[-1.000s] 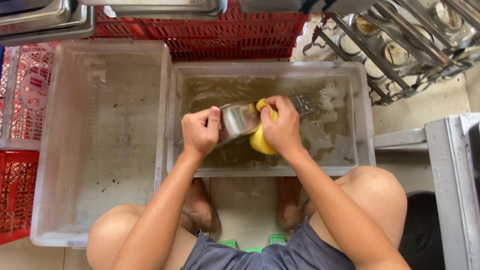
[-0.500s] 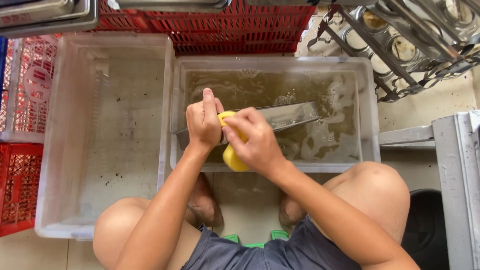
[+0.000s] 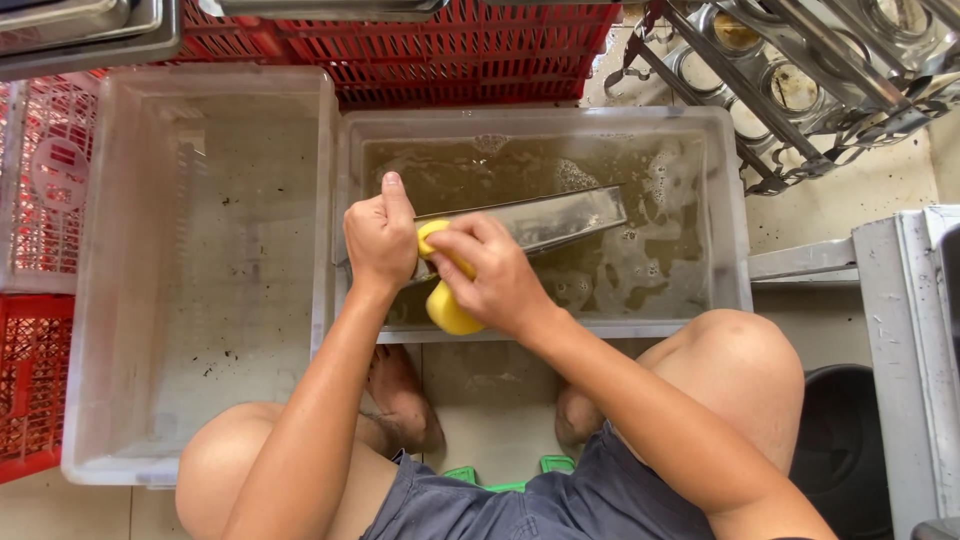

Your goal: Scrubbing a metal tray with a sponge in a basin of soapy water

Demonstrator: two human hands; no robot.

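Note:
A long steel tray lies tilted over a clear plastic tub filled with murky, soapy water. My left hand grips the tray's near end, thumb up. My right hand is closed around a yellow sponge and presses it against the tray beside my left hand. The sponge wraps over the tray's edge.
A second clear tub with shallow water stands to the left. Red plastic crates sit behind and at the far left. A metal rack with cups is at the top right. My knees and bare feet are below the tubs.
The tray has turned from end-on to lying lengthwise toward the right. My right hand with the sponge has slid left along it, ending next to my left hand.

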